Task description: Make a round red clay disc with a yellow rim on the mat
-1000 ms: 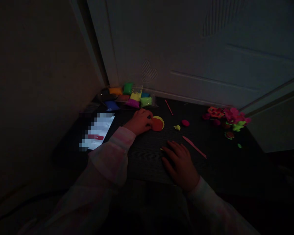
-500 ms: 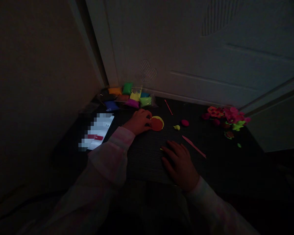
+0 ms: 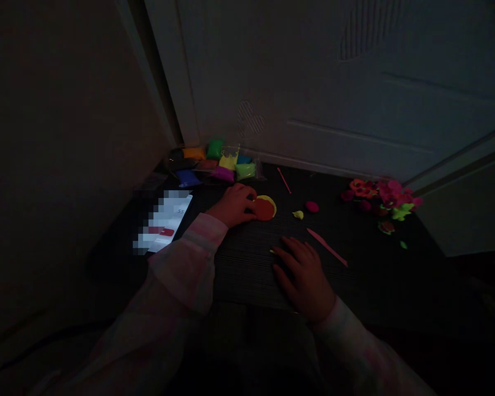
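My left hand [image 3: 234,207] is at the left edge of a flat orange clay disc [image 3: 264,209], its thumb and fingers curled and gripping that edge. A thin yellow clay strip [image 3: 274,205] runs along the disc's upper and right rim. My right hand [image 3: 305,278] lies palm down on the dark table, fingers stretched and apart. A tiny yellow bit of clay [image 3: 271,251] shows at the tip of its index finger. Right of the disc lie a small yellow clay lump [image 3: 298,215] and a magenta clay ball [image 3: 312,207]. A pink plastic knife [image 3: 327,247] is beside my right hand.
Bags of coloured clay [image 3: 225,174] are heaped at the back left. A lit phone [image 3: 177,223] lies near my left forearm. A thin pink stick [image 3: 284,180] is behind the disc. Clay flowers [image 3: 390,192] stand at the right, before a pale door [image 3: 247,66].
Both hands and the clay pieces stay practically in place. The number on the phone screen has gone from 54 to 55.
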`<state>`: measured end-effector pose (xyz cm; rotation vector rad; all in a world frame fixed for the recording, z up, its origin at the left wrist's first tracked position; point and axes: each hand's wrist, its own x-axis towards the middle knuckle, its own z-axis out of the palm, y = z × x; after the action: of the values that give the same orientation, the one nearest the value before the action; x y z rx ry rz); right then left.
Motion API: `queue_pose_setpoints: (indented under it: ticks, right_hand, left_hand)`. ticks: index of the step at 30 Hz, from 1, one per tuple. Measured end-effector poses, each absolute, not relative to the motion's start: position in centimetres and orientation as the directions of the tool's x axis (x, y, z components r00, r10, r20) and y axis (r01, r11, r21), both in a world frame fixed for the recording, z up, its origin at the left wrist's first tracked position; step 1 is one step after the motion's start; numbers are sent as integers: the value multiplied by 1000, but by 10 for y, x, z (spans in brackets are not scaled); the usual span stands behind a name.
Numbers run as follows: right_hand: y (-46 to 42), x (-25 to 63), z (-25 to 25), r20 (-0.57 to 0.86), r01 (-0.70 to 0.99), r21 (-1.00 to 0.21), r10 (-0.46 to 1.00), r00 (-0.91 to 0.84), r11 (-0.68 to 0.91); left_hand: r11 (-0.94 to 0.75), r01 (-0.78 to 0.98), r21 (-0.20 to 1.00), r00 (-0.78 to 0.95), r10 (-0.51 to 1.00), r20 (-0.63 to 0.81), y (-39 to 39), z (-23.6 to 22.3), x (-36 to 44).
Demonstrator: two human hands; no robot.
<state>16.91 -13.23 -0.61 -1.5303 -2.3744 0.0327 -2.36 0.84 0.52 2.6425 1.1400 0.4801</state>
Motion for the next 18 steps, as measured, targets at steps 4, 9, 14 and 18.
queue_pose_setpoints:
  ticks: [4,9,14,18]
  right_hand:
    - [-132,169,-7,256,886,-189,893,-371,423]
    - [-132,170,-8,256,879,-205,890,-377,431]
    - [-128,171,-11,318,864,-296,895,-312,406]
    - [-123,170,-12,312,865,-383,927,-208,323]
  left_hand:
    - [-669,662,338,630,741,234,9,4,-25]
    - [-669,657,348,623,741,250,10,2,-26]
    - [-670,651,357,562,742,366,10,3,-26]
    - [-676,662,324,505,721,474,11,7,-25]
